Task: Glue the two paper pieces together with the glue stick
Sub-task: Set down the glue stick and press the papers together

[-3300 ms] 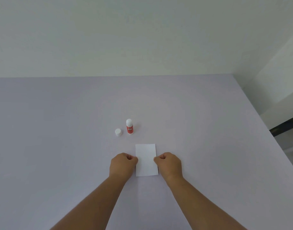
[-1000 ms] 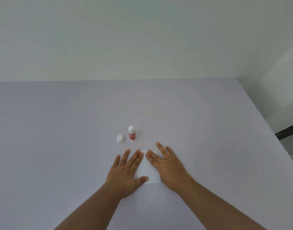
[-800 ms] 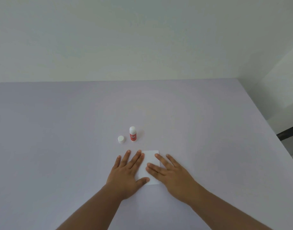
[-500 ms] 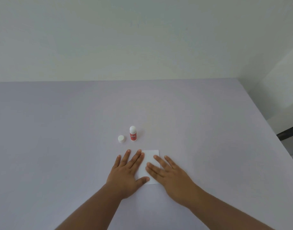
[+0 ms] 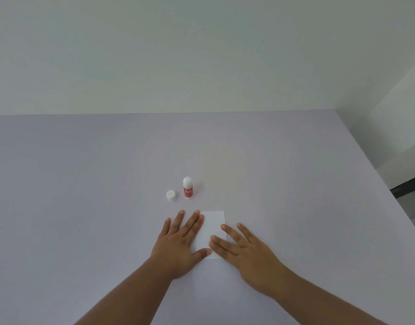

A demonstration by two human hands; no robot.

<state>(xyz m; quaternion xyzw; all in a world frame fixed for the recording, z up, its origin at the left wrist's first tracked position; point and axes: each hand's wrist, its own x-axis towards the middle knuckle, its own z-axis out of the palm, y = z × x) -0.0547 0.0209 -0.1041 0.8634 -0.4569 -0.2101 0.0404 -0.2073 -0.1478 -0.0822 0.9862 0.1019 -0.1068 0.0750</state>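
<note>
A white paper rectangle (image 5: 212,227) lies flat on the lilac table (image 5: 84,184), near its front middle; only one layer can be told apart. My left hand (image 5: 179,241) rests flat with fingers spread on the paper's left edge, thumb on the near corner. My right hand (image 5: 245,253) lies flat with fingers spread over the paper's near right part. A red glue stick (image 5: 188,187) stands upright behind the paper, uncapped. Its white cap (image 5: 171,196) sits just to its left.
The table's right edge (image 5: 377,174) runs diagonally toward me, with a drop to the floor beyond it. A pale wall rises behind the table's far edge.
Both hands went from pinching the paper's sides to lying flat on it. Over the last second my right hand slid back and to the right, uncovering the paper's far part.
</note>
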